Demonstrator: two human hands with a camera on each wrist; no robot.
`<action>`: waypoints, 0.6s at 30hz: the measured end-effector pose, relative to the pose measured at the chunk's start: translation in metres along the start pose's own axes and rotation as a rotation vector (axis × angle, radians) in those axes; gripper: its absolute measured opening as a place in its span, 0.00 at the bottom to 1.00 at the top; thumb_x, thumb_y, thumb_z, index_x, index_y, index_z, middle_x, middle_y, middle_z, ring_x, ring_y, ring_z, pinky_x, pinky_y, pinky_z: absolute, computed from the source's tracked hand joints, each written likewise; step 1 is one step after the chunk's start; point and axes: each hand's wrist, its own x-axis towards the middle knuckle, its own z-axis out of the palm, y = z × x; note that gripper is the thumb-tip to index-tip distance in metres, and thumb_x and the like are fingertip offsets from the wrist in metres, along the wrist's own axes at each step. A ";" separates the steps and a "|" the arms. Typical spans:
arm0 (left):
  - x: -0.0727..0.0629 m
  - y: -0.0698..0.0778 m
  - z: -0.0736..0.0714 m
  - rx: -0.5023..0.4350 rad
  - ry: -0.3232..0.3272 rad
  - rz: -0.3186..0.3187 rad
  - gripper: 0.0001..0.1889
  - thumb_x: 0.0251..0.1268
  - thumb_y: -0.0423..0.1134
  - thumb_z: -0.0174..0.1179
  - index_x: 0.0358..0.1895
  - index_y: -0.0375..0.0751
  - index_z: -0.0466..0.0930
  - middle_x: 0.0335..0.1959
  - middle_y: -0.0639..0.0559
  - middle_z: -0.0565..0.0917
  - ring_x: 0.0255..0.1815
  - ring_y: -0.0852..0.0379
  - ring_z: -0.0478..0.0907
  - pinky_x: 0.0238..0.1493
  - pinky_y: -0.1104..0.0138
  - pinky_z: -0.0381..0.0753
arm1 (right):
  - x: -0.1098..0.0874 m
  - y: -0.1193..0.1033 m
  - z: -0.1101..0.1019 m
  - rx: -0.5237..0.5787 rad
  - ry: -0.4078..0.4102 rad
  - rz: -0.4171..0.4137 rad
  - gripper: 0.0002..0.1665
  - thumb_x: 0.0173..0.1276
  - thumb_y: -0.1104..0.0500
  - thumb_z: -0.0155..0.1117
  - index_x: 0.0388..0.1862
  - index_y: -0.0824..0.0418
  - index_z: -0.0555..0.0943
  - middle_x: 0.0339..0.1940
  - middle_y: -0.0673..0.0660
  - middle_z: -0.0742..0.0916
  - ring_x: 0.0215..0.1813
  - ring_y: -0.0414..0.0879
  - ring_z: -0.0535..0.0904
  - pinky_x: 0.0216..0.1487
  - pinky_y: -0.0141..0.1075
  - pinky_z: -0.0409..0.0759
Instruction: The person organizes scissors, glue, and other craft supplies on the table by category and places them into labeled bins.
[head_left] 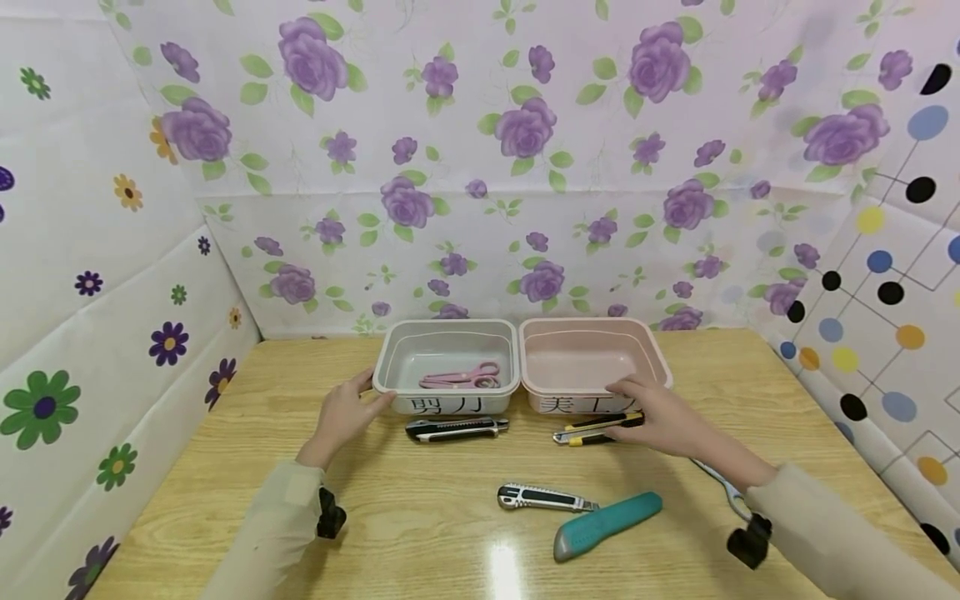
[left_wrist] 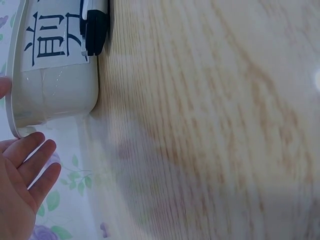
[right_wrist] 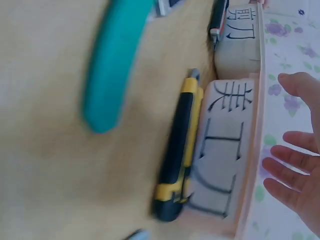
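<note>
My left hand (head_left: 347,418) is at the left end of a whitish bin (head_left: 384,367), thumb by the front rim and fingers relaxed along the side. In the left wrist view those fingers (left_wrist: 34,161) extend just past the bin's corner. Pink scissors (head_left: 468,377) lie inside this bin. Over the front of a pink bin (head_left: 528,379) hovers my right hand (head_left: 660,417), spread and holding nothing, as the right wrist view shows. Below it, yellow-and-black utility knives (right_wrist: 176,145) lie against that bin's labelled front, partly hidden by the hand in the head view.
A black-and-white utility knife (head_left: 457,429) lies before the whitish bin. Nearer me, a silver-and-black utility knife (head_left: 546,498) touches or nearly touches a teal cutter (head_left: 609,525). Light-blue-handled scissors (head_left: 726,487) are partly covered by my right forearm. Flowered cloth (head_left: 480,250) hangs behind.
</note>
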 end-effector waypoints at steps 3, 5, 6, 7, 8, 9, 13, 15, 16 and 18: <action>0.000 0.000 -0.001 -0.005 0.004 0.003 0.32 0.58 0.49 0.60 0.60 0.31 0.68 0.48 0.38 0.79 0.51 0.38 0.75 0.45 0.47 0.74 | -0.022 0.009 0.000 0.008 0.048 0.034 0.36 0.52 0.46 0.69 0.54 0.66 0.74 0.48 0.59 0.80 0.47 0.54 0.78 0.44 0.47 0.77; 0.001 0.000 -0.001 -0.005 0.010 0.005 0.32 0.57 0.49 0.60 0.60 0.31 0.68 0.48 0.38 0.79 0.51 0.38 0.75 0.44 0.48 0.74 | -0.037 0.016 0.000 0.022 0.063 0.058 0.35 0.52 0.48 0.70 0.54 0.67 0.74 0.48 0.61 0.80 0.47 0.55 0.78 0.43 0.48 0.77; 0.001 0.000 -0.001 -0.005 0.010 0.005 0.32 0.57 0.49 0.60 0.60 0.31 0.67 0.48 0.38 0.79 0.51 0.38 0.75 0.42 0.49 0.74 | -0.045 0.019 0.000 0.022 0.065 0.081 0.35 0.52 0.48 0.70 0.53 0.67 0.74 0.49 0.62 0.80 0.47 0.56 0.77 0.43 0.49 0.77; 0.001 -0.001 -0.001 -0.006 0.011 0.003 0.32 0.57 0.49 0.60 0.60 0.31 0.67 0.48 0.38 0.79 0.51 0.38 0.75 0.41 0.50 0.74 | -0.053 0.023 0.000 0.024 0.068 0.106 0.34 0.52 0.48 0.70 0.53 0.68 0.75 0.49 0.62 0.80 0.47 0.56 0.77 0.43 0.50 0.76; 0.001 0.000 -0.001 -0.003 0.010 0.002 0.32 0.57 0.49 0.60 0.60 0.31 0.67 0.48 0.38 0.80 0.51 0.38 0.75 0.41 0.50 0.74 | -0.061 0.026 0.000 0.027 0.064 0.134 0.34 0.53 0.48 0.70 0.53 0.68 0.75 0.49 0.62 0.80 0.47 0.56 0.77 0.43 0.50 0.76; 0.000 0.000 0.000 -0.001 0.008 0.000 0.32 0.57 0.49 0.60 0.60 0.31 0.67 0.48 0.38 0.80 0.50 0.38 0.75 0.40 0.51 0.75 | -0.069 0.031 0.000 0.026 0.058 0.161 0.34 0.53 0.48 0.69 0.53 0.68 0.75 0.49 0.62 0.80 0.47 0.57 0.77 0.42 0.50 0.76; -0.001 0.001 0.001 -0.008 0.011 -0.008 0.32 0.56 0.49 0.61 0.60 0.31 0.68 0.48 0.39 0.80 0.49 0.38 0.76 0.38 0.52 0.75 | -0.098 0.049 0.000 0.005 0.035 0.275 0.36 0.53 0.46 0.69 0.52 0.69 0.75 0.48 0.64 0.80 0.47 0.60 0.77 0.42 0.52 0.76; -0.001 0.001 0.001 -0.010 0.011 -0.007 0.32 0.57 0.49 0.61 0.60 0.31 0.68 0.48 0.38 0.80 0.49 0.38 0.76 0.38 0.52 0.75 | -0.109 0.056 0.000 -0.007 0.036 0.317 0.37 0.52 0.45 0.69 0.52 0.70 0.74 0.47 0.66 0.80 0.47 0.62 0.76 0.42 0.53 0.75; -0.001 0.001 0.001 -0.012 0.011 -0.008 0.32 0.57 0.49 0.61 0.60 0.31 0.68 0.48 0.38 0.80 0.49 0.38 0.76 0.38 0.52 0.74 | -0.114 0.060 0.000 -0.014 0.038 0.332 0.37 0.52 0.45 0.69 0.52 0.71 0.74 0.48 0.67 0.80 0.47 0.62 0.76 0.42 0.54 0.75; -0.001 0.002 0.001 -0.010 0.006 -0.008 0.32 0.57 0.49 0.60 0.60 0.31 0.68 0.48 0.38 0.80 0.50 0.38 0.75 0.38 0.53 0.74 | -0.123 0.064 0.001 -0.032 0.039 0.349 0.39 0.50 0.44 0.70 0.51 0.72 0.74 0.47 0.69 0.80 0.46 0.63 0.76 0.42 0.54 0.75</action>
